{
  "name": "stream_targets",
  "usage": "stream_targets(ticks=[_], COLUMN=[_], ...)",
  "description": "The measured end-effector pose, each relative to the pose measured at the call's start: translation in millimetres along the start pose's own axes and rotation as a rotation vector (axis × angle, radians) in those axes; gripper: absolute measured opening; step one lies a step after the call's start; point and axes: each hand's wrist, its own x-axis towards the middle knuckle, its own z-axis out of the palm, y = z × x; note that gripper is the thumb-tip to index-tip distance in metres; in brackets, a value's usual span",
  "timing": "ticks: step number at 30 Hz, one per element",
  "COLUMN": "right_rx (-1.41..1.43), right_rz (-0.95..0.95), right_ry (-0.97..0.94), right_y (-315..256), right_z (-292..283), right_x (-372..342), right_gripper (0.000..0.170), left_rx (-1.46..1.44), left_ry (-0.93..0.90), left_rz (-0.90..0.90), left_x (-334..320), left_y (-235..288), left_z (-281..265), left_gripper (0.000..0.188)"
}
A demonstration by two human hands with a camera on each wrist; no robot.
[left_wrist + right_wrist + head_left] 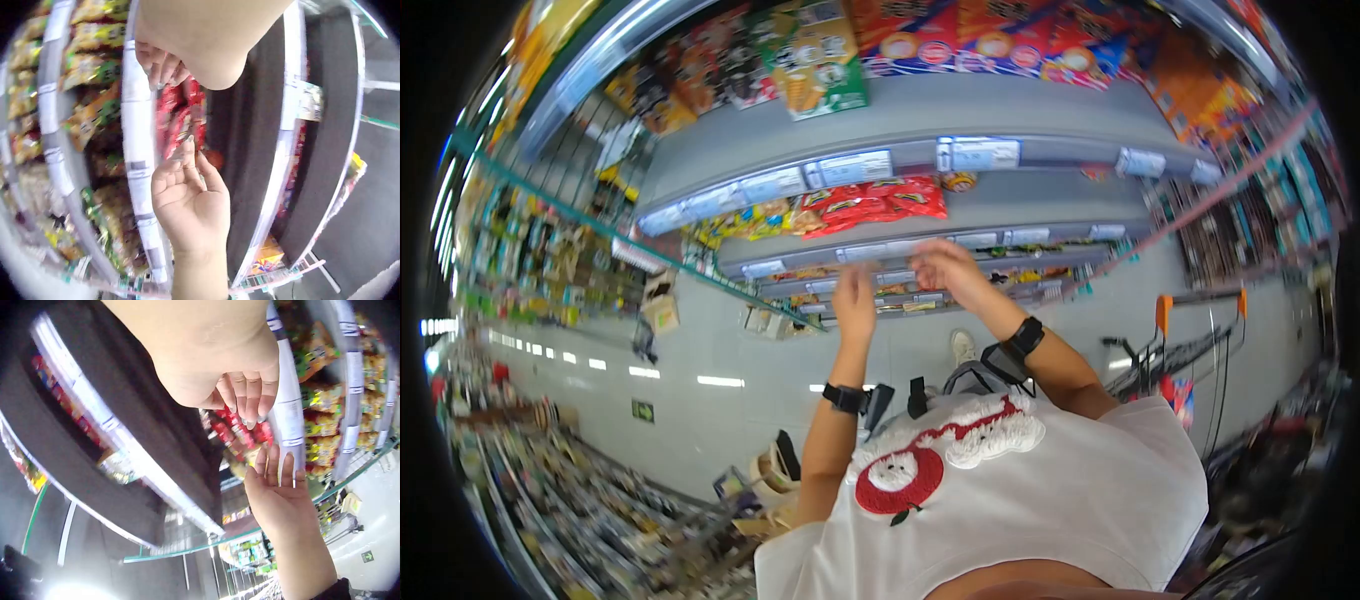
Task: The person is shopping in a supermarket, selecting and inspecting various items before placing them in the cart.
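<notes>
Both hands reach forward in front of a stocked store shelf [1050, 205]. The left hand [855, 298] is blurred in the head view; in the right wrist view that left hand [281, 494] shows its palm, fingers extended and nothing held. A short gap to the right, the right hand [948, 270] has loosely bent fingers. Its palm faces the camera in the left wrist view, and the right hand [192, 200] holds nothing there. Red snack bags [875, 204] lie on the shelf beyond the hands, with yellow packets [765, 220] to their left.
Price labels [978, 153] line the shelf edges. Red and blue bags [905, 40] and a green-and-gold package [820, 60] stand on the upper shelf. A shopping cart [1165, 315] with orange corners stands at the right. Other stocked shelves [530, 250] run along the left, across the tiled floor [700, 400].
</notes>
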Motion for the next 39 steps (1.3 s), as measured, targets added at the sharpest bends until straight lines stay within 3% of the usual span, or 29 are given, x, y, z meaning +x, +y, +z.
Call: stream_targets(ticks=[1, 4, 5, 6, 7, 8, 9, 11, 12, 13, 14, 15, 16, 21, 25, 28, 32, 37, 39], right_rx=[0.037, 0.153, 0.201, 0.258, 0.321, 0.387, 0.440, 0.512, 0.491, 0.473, 0.459, 0.473, 0.488, 0.583, 0.457, 0.468, 0.503, 0.456, 0.469], right_rz=[0.061, 0.258, 0.319, 0.388, 0.446, 0.506, 0.487, 0.431, 0.436, 0.446, 0.466, 0.442, 0.418, 0.384, 0.305, 0.185, -0.013, -0.235, -0.301], right_ry=[0.064, 0.400, 0.530, 0.630, 0.722, 0.807, 0.908, 1.095, 1.153, 1.207, 1.260, 1.292, 1.321, 1.257, 1.109, 1.154, 1.190, 1.277, 1.316], right_y=[24, 109, 138, 167, 192, 211, 230, 250, 251, 253, 257, 262, 267, 284, 277, 270, 263, 204, 193], right_z=[-14, -68, -86, -106, -130, -147, -155, -171, -177, -181, -182, -182, -182, -186, -186, -196, -216, -203, -201], right_x=[-11, -61, -80, -102, -126, -151, -183, -238, -261, -283, -303, -320, -335, -397, -452, -505, -592, -685, -704], right_gripper=[0.023, 0.023, 0.023, 0.023, 0.022, 0.022, 0.021, 0.020, 0.020, 0.021, 0.022, 0.022, 0.023, 0.025, 0.027, 0.028, 0.025, 0.025, 0.024], left_rx=[-0.158, -0.578, -0.614, -0.582, -0.412, 0.029, 0.285, 0.313, 0.192, -0.080, -0.331, -0.406, -0.420, -0.250, -0.156, -0.172, -0.097, -0.022, -0.035], left_ry=[-0.092, -0.228, -0.285, -0.369, -0.563, -0.734, -0.658, -0.855, -0.920, -0.902, -0.723, -0.604, -0.572, -0.656, -0.796, -0.995, -1.402, -1.800, -1.840], left_rz=[-0.120, -0.950, -1.066, -1.068, -0.810, -0.202, 0.322, 0.108, -0.152, -0.620, -1.098, -1.314, -1.390, -1.345, -1.203, -1.193, -1.068, -1.039, -1.055], left_x=[-10, -63, -88, -115, -142, -166, -185, -194, -197, -194, -187, -181, -177, -166, -209, -281, -399, -502, -523], left_y=[-34, -112, -156, -201, -252, -306, -355, -341, -335, -323, -307, -297, -286, -218, -161, -100, -39, 32, 51], left_z=[10, 24, 18, 8, -6, -21, -36, -51, -51, -46, -36, -23, -8, 104, 209, 273, 333, 363, 373], left_gripper=[0.023, 0.022, 0.023, 0.025, 0.027, 0.028, 0.030, 0.030, 0.030, 0.031, 0.031, 0.031, 0.031, 0.031, 0.028, 0.029, 0.033, 0.031, 0.031])
